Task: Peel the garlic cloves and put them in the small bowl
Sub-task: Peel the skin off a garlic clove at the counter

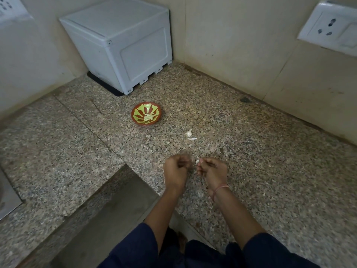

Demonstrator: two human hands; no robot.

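At the lower centre of the frame, above a speckled granite counter (251, 151), a person's two hands are held close together. The right hand (211, 169) has its fingers curled and pinches a small white garlic piece (197, 161) at the fingertips; whether it is clove or skin cannot be told. The left hand (176, 169) is just beside it, blurred, with fingers curled in; whether it holds anything cannot be told. A thin pinkish band (221, 188) circles the right wrist, and dark blue sleeves (135, 248) cover both arms at the bottom edge.

Near the middle of the frame sits a small bowl (133, 114), red-brown with yellow-green rays, holding pale peeled cloves (147, 117). To its lower right, between the bowl and the hands, a loose clove (188, 133) lies on the counter with a sliver of skin (192, 138) just beside it.

In the upper left, a white plastic box (119, 41) stands in the corner. In the upper right, a white wall socket (332, 26) is mounted on the wall.
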